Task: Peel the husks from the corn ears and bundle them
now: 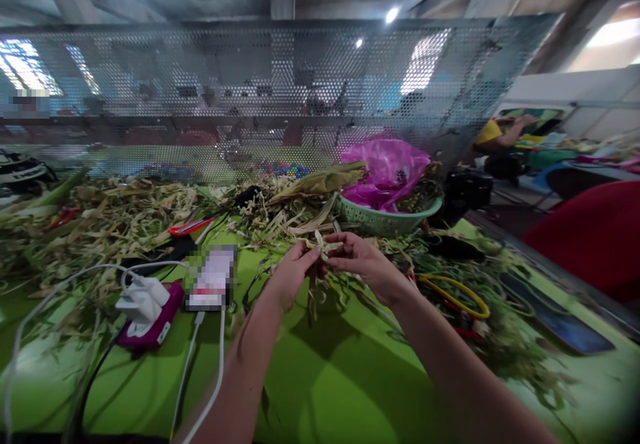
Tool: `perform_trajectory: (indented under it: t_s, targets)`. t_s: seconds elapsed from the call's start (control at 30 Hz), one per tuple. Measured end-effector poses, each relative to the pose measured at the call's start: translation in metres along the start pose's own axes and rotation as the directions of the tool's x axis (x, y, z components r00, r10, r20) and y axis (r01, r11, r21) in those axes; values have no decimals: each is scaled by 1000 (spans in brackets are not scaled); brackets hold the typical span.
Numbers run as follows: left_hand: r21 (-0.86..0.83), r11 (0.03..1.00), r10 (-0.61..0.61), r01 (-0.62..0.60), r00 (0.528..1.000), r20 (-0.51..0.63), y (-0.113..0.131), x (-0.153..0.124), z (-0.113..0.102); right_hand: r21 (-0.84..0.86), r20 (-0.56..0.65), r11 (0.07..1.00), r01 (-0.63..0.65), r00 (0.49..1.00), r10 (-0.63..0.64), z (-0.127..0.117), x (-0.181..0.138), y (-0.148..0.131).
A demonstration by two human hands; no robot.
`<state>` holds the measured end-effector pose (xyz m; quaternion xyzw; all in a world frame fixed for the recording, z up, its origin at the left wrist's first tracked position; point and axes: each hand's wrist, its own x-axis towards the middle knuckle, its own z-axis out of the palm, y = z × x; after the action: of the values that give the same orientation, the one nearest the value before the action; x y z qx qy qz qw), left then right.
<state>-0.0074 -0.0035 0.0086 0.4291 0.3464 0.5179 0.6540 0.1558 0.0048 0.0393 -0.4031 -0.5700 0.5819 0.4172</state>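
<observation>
Both my hands meet above the green table (330,377), pinching a small bundle of pale dried leaf strips (323,247). My left hand (293,272) is closed on the bundle's left side, with loose strips hanging below it. My right hand (363,261) is closed on the right side, its fingers curled over the strips. A large heap of the same dried husks and leaves (150,211) lies across the table behind my hands.
A green basket (387,221) holding a pink plastic bag (385,167) stands behind my right hand. At left are a phone (213,287), a white charger on a magenta block (145,311) and cables. Yellow-handled scissors (457,291) lie at right. A perforated metal screen (250,84) backs the table.
</observation>
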Motion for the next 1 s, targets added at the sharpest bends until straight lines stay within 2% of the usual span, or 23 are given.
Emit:
perform_trajectory:
  t_s: [0.17, 0.43, 0.6, 0.73, 0.87, 1.0]
  targets:
    - [-48, 999, 25, -25, 1000, 17, -4, 2, -3, -125, 31, 992, 5, 1000, -1, 3, 1, 5]
    - [106, 994, 37, -28, 996, -82, 4, -1, 2, -309, -49, 940, 144, 985, -167, -1, 5, 12]
    - [-31, 999, -13, 13, 1000, -18, 1, 3, 0, -397, -90, 900, 181, 968, -234, -2, 7, 14]
    - [-100, 995, -31, 30, 1000, -6, 1, 2, -1, -373, -82, 907, 195, 967, -241, -1, 7, 12]
    - [9, 1000, -10, 10, 999, -52, 2, 2, -3, -330, -69, 927, 180, 974, -213, 0, 4, 8]
    - [28, 1000, -2, 3, 1000, -26, 2, 0, -4, -335, -111, 924, 184, 966, -232, 1, 2, 5]
